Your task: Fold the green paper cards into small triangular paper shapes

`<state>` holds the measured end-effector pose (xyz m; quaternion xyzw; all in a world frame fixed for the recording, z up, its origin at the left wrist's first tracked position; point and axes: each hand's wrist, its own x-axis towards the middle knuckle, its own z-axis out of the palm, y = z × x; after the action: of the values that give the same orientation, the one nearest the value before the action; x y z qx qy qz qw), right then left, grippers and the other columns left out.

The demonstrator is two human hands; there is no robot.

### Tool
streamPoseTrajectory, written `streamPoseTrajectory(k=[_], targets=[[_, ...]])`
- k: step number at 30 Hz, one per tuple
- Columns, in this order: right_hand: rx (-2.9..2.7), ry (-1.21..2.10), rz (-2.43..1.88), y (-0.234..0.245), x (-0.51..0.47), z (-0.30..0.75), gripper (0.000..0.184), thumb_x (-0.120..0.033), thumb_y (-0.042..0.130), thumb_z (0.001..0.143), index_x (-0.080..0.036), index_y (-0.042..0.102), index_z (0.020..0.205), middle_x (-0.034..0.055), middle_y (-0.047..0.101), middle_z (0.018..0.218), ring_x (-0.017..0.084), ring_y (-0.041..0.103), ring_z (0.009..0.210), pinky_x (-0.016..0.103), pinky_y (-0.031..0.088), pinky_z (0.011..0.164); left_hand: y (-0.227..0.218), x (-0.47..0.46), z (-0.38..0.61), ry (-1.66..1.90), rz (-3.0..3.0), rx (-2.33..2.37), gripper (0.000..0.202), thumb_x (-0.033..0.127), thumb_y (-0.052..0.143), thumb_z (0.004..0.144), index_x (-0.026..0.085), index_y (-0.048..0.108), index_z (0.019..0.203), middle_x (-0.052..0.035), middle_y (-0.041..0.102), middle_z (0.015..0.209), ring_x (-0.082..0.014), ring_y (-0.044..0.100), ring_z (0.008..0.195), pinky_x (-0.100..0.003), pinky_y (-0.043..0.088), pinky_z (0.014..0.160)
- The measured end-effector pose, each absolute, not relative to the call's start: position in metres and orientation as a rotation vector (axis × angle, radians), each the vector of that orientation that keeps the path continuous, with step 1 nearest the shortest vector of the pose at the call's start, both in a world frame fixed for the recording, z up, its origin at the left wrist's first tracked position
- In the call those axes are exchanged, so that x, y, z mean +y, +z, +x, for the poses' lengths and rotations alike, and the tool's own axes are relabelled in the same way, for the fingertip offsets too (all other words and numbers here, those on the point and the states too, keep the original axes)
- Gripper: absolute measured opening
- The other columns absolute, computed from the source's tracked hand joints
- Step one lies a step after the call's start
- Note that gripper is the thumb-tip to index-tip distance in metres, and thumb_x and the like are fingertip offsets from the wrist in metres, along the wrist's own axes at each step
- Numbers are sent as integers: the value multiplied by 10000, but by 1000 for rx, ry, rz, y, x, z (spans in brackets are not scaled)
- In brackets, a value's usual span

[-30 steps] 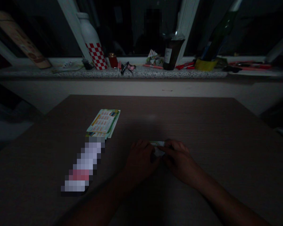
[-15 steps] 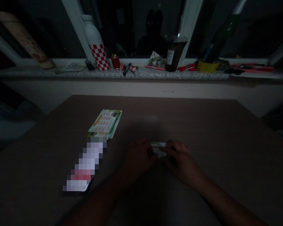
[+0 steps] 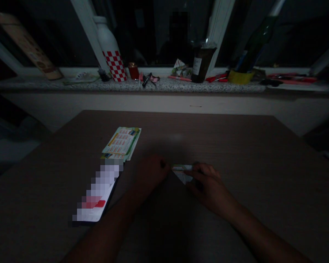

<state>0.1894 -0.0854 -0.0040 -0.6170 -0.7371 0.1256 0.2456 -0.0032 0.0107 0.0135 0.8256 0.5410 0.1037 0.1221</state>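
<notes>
A small piece of folded printed paper (image 3: pixel 181 173) lies on the table in front of me, with a pointed lower corner. My right hand (image 3: pixel 208 184) grips its right side, index finger across the top and thumb at the lower tip. At the paper's left corner is my left hand (image 3: pixel 152 171), its fingers curled and the thumb drawn in. It is too dark to see whether anything is between those fingertips. A stack of printed calendar cards (image 3: pixel 122 140) lies further back on the left. Nearer to me is a phone (image 3: pixel 98 212) with a lit, partly pixelated screen.
The brown table (image 3: pixel 249 153) reaches to the wall under a granite windowsill (image 3: pixel 164 86). Along the sill stand a white bottle with red checks (image 3: pixel 115 62), a dark lidded cup (image 3: pixel 203 64), a green bottle (image 3: pixel 254 47) and several small items.
My left hand has moved left off the paper to its left corner, uncovering more of the printed surface. My right hand stays in place.
</notes>
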Motion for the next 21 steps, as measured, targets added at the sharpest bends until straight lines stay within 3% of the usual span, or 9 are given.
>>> streamPoseTrajectory(k=[4, 8, 21], targets=[[-2028, 364, -1657, -2, -84, 191, 373, -255, 640, 810, -289, 632, 1181, 72, 587, 1051, 265, 522, 1029, 430, 411, 885, 14, -3, -3, 507, 2468, 1360, 145, 241, 543, 823, 174, 638, 909, -53, 649, 940, -194, 589, 886, -326, 442, 823], [-1998, 409, -1652, -1, -83, 193, 404, -245, 675, 783, -275, 610, 1181, 64, 604, 1046, 258, 531, 1023, 420, 412, 889, 15, -17, 1, 508, 2586, 927, 318, 191, 629, 758, 213, 619, 1075, -49, 607, 1163, -212, 513, 1117, -355, 369, 995], [-1991, 385, -1559, -3, -81, 200, 303, -227, 694, 778, -259, 648, 1076, 74, 608, 1100, 263, 544, 1058, 433, 434, 914, 13, -13, 4, 392, 2610, 876, 226, 250, 589, 855, 217, 640, 1072, -45, 615, 1140, -209, 510, 1091, -362, 372, 972]])
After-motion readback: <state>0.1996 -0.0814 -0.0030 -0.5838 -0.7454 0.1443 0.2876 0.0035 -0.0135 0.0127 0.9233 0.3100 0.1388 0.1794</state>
